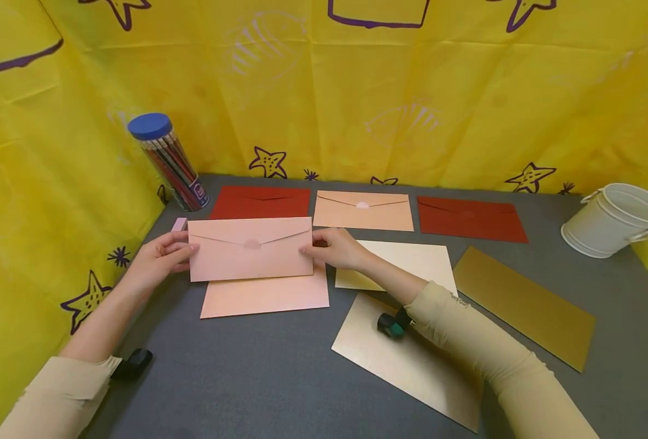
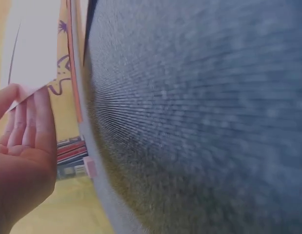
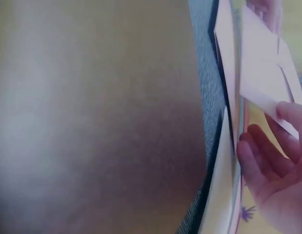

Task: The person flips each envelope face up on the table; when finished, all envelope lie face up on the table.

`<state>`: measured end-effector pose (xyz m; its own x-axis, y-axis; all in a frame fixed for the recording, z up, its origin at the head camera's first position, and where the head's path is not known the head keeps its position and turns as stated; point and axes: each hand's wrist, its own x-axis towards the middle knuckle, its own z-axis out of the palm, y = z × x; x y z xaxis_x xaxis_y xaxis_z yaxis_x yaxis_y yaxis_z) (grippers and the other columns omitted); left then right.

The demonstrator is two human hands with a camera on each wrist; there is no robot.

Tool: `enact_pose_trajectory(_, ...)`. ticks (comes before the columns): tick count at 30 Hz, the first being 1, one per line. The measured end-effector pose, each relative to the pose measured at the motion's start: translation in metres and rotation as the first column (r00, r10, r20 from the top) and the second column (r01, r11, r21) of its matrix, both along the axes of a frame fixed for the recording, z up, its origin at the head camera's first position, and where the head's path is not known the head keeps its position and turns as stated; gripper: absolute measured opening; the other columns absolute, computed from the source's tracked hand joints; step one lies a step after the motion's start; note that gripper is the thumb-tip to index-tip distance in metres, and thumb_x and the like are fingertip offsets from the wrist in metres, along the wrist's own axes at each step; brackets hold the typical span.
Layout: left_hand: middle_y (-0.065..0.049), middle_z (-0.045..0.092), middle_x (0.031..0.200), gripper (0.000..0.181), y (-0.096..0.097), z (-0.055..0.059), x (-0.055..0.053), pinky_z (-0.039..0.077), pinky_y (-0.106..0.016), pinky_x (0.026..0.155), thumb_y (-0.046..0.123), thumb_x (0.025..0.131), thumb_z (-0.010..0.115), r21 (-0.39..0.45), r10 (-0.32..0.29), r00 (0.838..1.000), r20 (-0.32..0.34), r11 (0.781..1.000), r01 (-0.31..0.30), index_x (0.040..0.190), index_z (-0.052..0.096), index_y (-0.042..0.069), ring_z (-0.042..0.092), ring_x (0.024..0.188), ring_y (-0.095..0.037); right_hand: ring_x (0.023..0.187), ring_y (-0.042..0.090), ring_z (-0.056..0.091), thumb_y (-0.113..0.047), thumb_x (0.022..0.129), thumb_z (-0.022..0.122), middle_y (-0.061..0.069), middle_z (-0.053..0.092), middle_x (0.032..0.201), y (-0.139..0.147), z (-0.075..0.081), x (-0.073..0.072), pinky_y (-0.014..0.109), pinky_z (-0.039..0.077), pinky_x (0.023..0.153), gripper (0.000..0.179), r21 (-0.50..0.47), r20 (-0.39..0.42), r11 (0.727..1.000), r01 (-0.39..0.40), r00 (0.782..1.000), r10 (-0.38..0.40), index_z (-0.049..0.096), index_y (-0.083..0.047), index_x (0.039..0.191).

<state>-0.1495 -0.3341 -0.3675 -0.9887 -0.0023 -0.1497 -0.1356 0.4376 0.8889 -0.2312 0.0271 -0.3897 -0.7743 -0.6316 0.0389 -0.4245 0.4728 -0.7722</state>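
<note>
A light pink envelope [image 1: 251, 259] is held up between both hands, its flap side facing me. My left hand [image 1: 158, 259] pinches its left edge, thumb in front and fingers behind. On the other side my right hand [image 1: 337, 248] pinches the right edge the same way. Below and behind it, a second pale pink envelope [image 1: 266, 299] lies on the grey table, partly hidden. In the left wrist view the raised envelope [image 2: 36, 44] has its corner between thumb and fingers; the right wrist view shows this envelope [image 3: 265, 63] above the table.
Red envelopes [image 1: 263, 198] [image 1: 472, 222] and a peach one [image 1: 362, 219] line the back. Cream [image 1: 411, 259], gold [image 1: 526, 308] and champagne [image 1: 373, 353] envelopes lie right of centre. A pencil tub [image 1: 172, 161] stands back left, a small pink block [image 1: 179, 224] near it, a white bucket [image 1: 603, 222] far right.
</note>
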Motion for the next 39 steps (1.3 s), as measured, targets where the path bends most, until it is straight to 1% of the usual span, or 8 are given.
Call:
enact_pose_trajectory(5, 0.012, 0.063, 0.102, 0.066, -0.005, -0.008, -0.011, 0.054, -0.022, 0.079, 0.028, 0.099, 0.058, 0.028, -0.038, 0.997, 0.065, 0.999, 0.036, 0.148, 0.03, -0.005, 0.062, 0.088, 0.005, 0.071, 0.015, 0.052, -0.023, 0.094, 0.065, 0.001, 0.061, 0.076, -0.004, -0.003, -0.006, 0.023, 0.038, 0.057, 0.018, 0.016, 0.036, 1.0, 0.002, 0.999, -0.002, 0.072, -0.009, 0.102)
enact_pose_trajectory(9, -0.018, 0.056, 0.126, 0.066, -0.006, -0.01, -0.012, 0.053, -0.025, 0.084, 0.031, 0.1, 0.055, -0.012, -0.066, 0.991, 0.115, 0.998, 0.068, 0.149, 0.028, -0.004, 0.06, 0.091, 0.005, 0.068, 0.014, 0.058, -0.023, 0.095, 0.065, 0.001, 0.065, 0.077, -0.007, -0.004, -0.004, 0.022, 0.046, 0.058, 0.019, 0.007, 0.109, 1.0, -0.008, 0.994, 0.007, 0.072, -0.008, 0.103)
enact_pose_trajectory(12, -0.03, 0.045, 0.137, 0.063, -0.007, -0.01, -0.01, 0.052, -0.028, 0.088, 0.034, 0.102, 0.052, -0.047, -0.101, 0.984, 0.147, 0.993, 0.108, 0.146, 0.03, -0.006, 0.059, 0.097, -0.001, 0.068, 0.013, 0.064, -0.023, 0.095, 0.065, 0.001, 0.069, 0.079, -0.008, -0.006, -0.001, 0.024, 0.053, 0.062, 0.021, -0.007, 0.175, 1.0, -0.01, 0.985, 0.011, 0.071, -0.007, 0.106)
enact_pose_trajectory(18, -0.028, 0.053, 0.126, 0.052, -0.01, -0.01, -0.002, 0.052, -0.027, 0.087, 0.033, 0.104, 0.045, -0.081, -0.198, 0.966, 0.164, 0.974, 0.214, 0.135, 0.033, -0.007, 0.057, 0.103, -0.014, 0.065, 0.014, 0.067, -0.022, 0.095, 0.064, 0.003, 0.07, 0.075, -0.008, -0.006, 0.006, 0.026, 0.055, 0.064, 0.021, -0.009, 0.227, 0.999, -0.031, 0.973, 0.032, 0.071, -0.005, 0.105)
enact_pose_trajectory(27, -0.017, 0.059, 0.111, 0.045, -0.012, -0.013, 0.013, 0.053, -0.025, 0.083, 0.027, 0.104, 0.046, 0.008, -0.279, 0.932, 0.23, 0.958, 0.285, 0.129, 0.034, -0.008, 0.06, 0.095, -0.015, 0.062, 0.017, 0.066, -0.021, 0.095, 0.065, 0.006, 0.069, 0.072, -0.005, -0.007, 0.012, 0.029, 0.057, 0.065, 0.02, -0.022, 0.372, 0.997, -0.069, 0.926, 0.072, 0.071, -0.003, 0.101)
enact_pose_trajectory(30, -0.019, 0.06, 0.114, 0.047, -0.014, -0.012, 0.013, 0.054, -0.026, 0.083, 0.027, 0.104, 0.048, 0.005, -0.272, 0.934, 0.232, 0.961, 0.278, 0.132, 0.035, -0.008, 0.062, 0.095, -0.018, 0.061, 0.017, 0.066, -0.022, 0.094, 0.066, 0.007, 0.068, 0.071, -0.005, -0.006, 0.012, 0.029, 0.057, 0.065, 0.019, -0.015, 0.382, 0.995, -0.095, 0.919, 0.093, 0.071, -0.004, 0.098)
enact_pose_trajectory(33, -0.024, 0.058, 0.12, 0.055, -0.015, -0.011, 0.009, 0.054, -0.027, 0.084, 0.032, 0.103, 0.05, -0.047, -0.219, 0.951, 0.216, 0.971, 0.235, 0.137, 0.036, -0.008, 0.062, 0.098, -0.019, 0.059, 0.016, 0.064, -0.025, 0.093, 0.067, 0.006, 0.067, 0.07, -0.007, -0.006, 0.009, 0.028, 0.056, 0.063, 0.02, -0.008, 0.371, 0.997, -0.082, 0.925, 0.079, 0.071, -0.006, 0.092)
enact_pose_trajectory(39, -0.031, 0.048, 0.136, 0.072, -0.011, -0.007, -0.006, 0.053, -0.026, 0.084, 0.042, 0.098, 0.057, -0.148, -0.055, 0.98, 0.19, 0.985, 0.084, 0.146, 0.034, -0.007, 0.062, 0.1, -0.014, 0.055, 0.015, 0.065, -0.028, 0.089, 0.073, 0.007, 0.066, 0.067, -0.012, -0.004, 0.001, 0.027, 0.056, 0.059, 0.025, -0.008, 0.385, 0.998, 0.069, 0.921, -0.061, 0.068, -0.005, 0.082)
